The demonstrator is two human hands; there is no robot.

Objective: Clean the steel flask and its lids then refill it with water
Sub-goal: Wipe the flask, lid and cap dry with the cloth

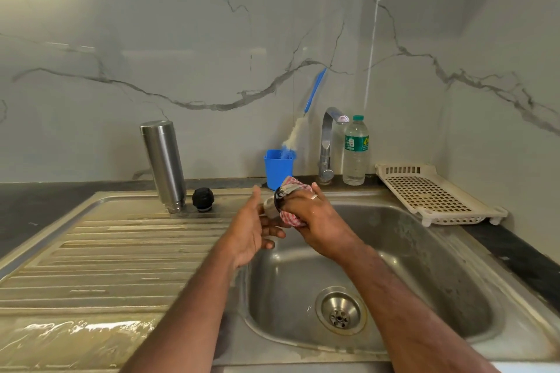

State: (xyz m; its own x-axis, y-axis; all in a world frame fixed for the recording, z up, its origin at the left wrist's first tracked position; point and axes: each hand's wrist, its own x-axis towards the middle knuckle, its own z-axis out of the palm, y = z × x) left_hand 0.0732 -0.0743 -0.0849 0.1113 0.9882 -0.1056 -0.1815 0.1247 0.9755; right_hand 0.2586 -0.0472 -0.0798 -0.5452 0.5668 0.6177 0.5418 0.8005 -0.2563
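- Head view, right hand (pixel 315 218): fingers (pixel 298 201) curled closed around a red-and-white checked cloth (pixel 292 218), pressing it against a small lid (pixel 277 200) with a dark rim; a ring shows on one finger.
- Left hand (pixel 254 230): palm turned toward the right hand, fingers loosely spread, fingertips (pixel 272 233) steadying the lid and cloth from below; whether it fully grips the lid is hidden by the cloth.
- Step in hand, as judged: wiping one lid dry or clean. Done well by turning the lid within the cloth so rim and inside are both covered, holding it over the sink basin (pixel 394 251) so drips and any slip land there.
- Steel flask (pixel 163 165): standing upside down on the ribbed drainboard (pixel 106 251), left of the hands, mouth down, apart from them.
- Black stopper (pixel 203 198): just beside the flask's mouth on the drainboard.
- Blue cup (pixel 277 171) holding a bottle brush (pixel 303 121): behind the hands, near the wall.
- Tap (pixel 327 145): no water seen running.
- Plastic water bottle (pixel 355 151): right of the tap.
- White perforated tray (pixel 430 191): far right on the tabletop, resting at the sink's edge.
- Remaining, as judged: refilling and closing.
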